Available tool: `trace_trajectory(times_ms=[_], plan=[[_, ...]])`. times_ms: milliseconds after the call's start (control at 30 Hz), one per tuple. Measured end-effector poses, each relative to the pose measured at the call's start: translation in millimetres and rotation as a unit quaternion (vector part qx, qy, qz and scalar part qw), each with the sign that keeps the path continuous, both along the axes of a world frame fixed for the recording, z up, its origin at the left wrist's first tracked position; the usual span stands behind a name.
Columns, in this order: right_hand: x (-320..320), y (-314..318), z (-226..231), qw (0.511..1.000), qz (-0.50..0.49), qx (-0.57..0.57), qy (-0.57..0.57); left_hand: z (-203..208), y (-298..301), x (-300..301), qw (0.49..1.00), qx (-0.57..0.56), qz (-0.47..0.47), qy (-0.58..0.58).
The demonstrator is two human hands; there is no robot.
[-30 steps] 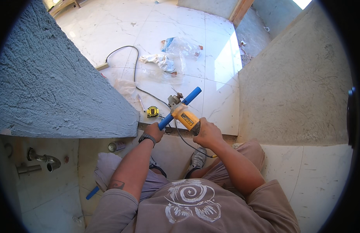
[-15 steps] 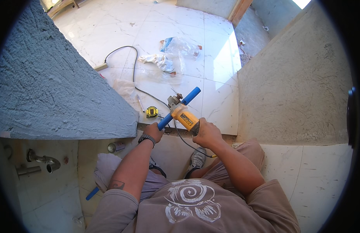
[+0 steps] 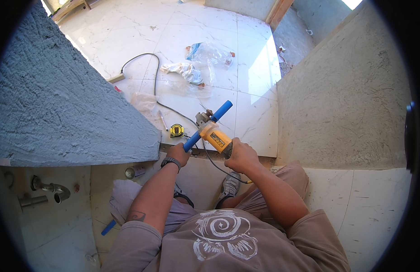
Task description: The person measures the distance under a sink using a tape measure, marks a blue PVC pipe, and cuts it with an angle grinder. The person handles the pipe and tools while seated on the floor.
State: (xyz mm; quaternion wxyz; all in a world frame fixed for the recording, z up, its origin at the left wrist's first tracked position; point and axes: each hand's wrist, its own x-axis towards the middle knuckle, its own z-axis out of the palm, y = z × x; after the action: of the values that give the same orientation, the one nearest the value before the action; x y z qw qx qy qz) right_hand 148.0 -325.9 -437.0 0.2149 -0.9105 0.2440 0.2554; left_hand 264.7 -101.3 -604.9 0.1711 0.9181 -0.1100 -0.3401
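Note:
My left hand (image 3: 178, 153) is closed around the near end of a blue plastic pipe (image 3: 222, 111), which slants away to the upper right. In my right hand (image 3: 243, 155) I grip the rear of a yellow angle grinder (image 3: 215, 137). The grinder's metal head lies across the pipe near its middle; a thin disc shows edge-on there, and I cannot tell whether it touches the pipe or spins. A dark cord runs from the grinder's rear past my shoe. Left of the pipe lie a yellow tape measure (image 3: 177, 130) and a white pen (image 3: 163, 120).
Crumpled plastic bags (image 3: 212, 55) and a white cloth (image 3: 184, 71) lie on the tiled floor, beside a cord leading to a socket block (image 3: 115, 78). Rough walls rise on both sides. A spray can (image 3: 135, 171), metal pipe fitting (image 3: 55, 188) and blue pipe piece (image 3: 109, 227) are at left.
The view has shifted very slightly. My hands, the pipe and the grinder keep practically the same places and grip.

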Motion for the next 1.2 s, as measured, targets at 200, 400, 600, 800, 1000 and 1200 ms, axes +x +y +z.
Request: trace_trajectory(times_ms=[200,400,600,800,1000,1200], plan=[[1,-1,0,1.0,0.0,-0.004,0.002,-2,0,0,1.0,-0.013,0.001,-0.006],[0,-2,1,1.0,0.001,-0.007,0.006,-3,-1,1,1.0,-0.012,0.002,-0.007],[0,-2,2,1.0,0.001,-0.01,0.012,-4,0,2,1.0,-0.013,0.003,-0.003],[0,-4,3,1.0,0.001,-0.009,0.022,-6,1,3,1.0,-0.021,-0.006,-0.007],[1,-5,2,1.0,0.001,-0.012,0.027,-8,0,1,1.0,-0.024,-0.008,-0.008],[-3,-3,8,1.0,0.003,-0.002,0.002,-10,2,7,0.999,-0.035,-0.01,-0.021]])
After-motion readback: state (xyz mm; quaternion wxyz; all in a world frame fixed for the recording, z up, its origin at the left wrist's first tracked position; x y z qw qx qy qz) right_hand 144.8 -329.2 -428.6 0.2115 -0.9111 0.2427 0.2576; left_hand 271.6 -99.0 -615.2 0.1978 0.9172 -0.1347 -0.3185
